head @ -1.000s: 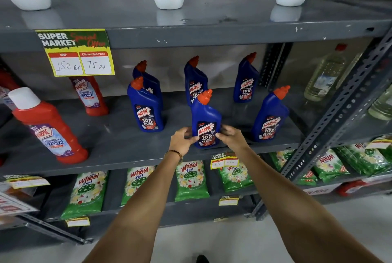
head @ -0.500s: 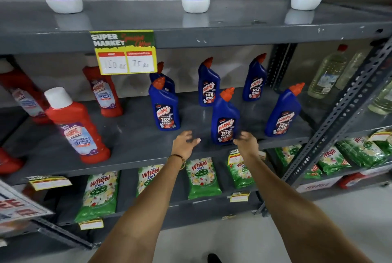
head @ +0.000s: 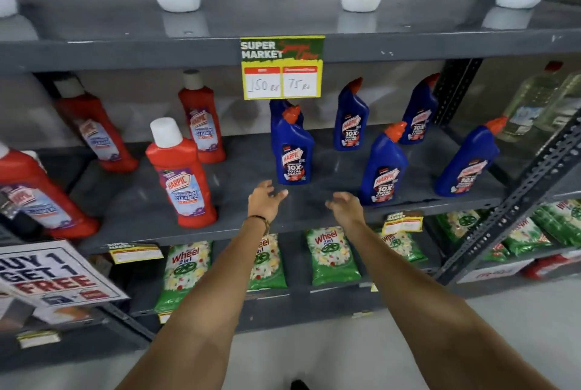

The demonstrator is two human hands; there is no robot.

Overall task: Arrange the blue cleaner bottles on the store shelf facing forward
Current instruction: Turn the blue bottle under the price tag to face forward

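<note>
A: What are the hands doing?
B: The left hand (head: pixel 265 199) and right hand (head: pixel 345 207) both hover over the near edge of the middle shelf (head: pixel 251 226), fingers loosely spread, holding nothing. Both arms reach forward, palms turned toward each other.

A: Nearest blue cleaner bottle?
B: One (head: pixel 292 147) stands upright just beyond the left hand, label forward, reading "10X Total Clean". It is deep blue with an angled orange-red cap. Another (head: pixel 384 166) stands just right of the right hand, leaning rightward in this wide view.

A: How many in all?
B: Six: three near, counting the far-right one (head: pixel 468 163), and three in the far row, one (head: pixel 283 106) mostly hidden behind the first, plus two more (head: pixel 351 117) (head: pixel 419 112).

A: And to the left?
B: Five red bottles, the nearest whole one (head: pixel 182 175) white-capped.
</note>
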